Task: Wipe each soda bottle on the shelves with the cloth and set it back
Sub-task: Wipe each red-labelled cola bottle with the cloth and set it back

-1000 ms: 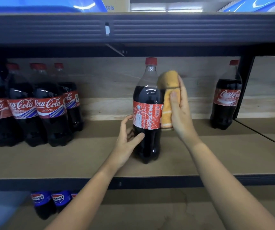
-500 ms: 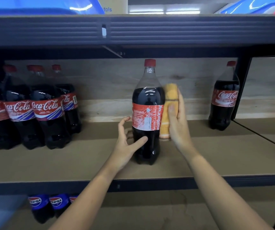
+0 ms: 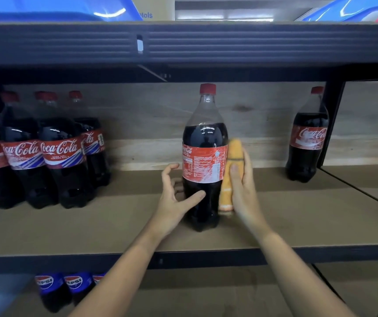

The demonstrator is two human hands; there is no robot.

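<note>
Over at 9 o'clock there's a bunch of Coca-Cola bottles (image 3: 60, 154) huddled at the back of the shelf (image 3: 92, 227), with a few Pepsi bottles (image 3: 73, 287) peeking out down at 7. Dead center, the cola bottle (image 3: 204, 156) stands upright on the shelf. The left hand (image 3: 174, 197) cups its lower part, thumb across the front and fingers curled round behind. The right hand (image 3: 242, 193) presses a folded orange cloth (image 3: 231, 175) flat against the bottle's right side, fingers mostly straight. One lone bottle (image 3: 306, 143) sits way off at 3 o'clock.
</note>
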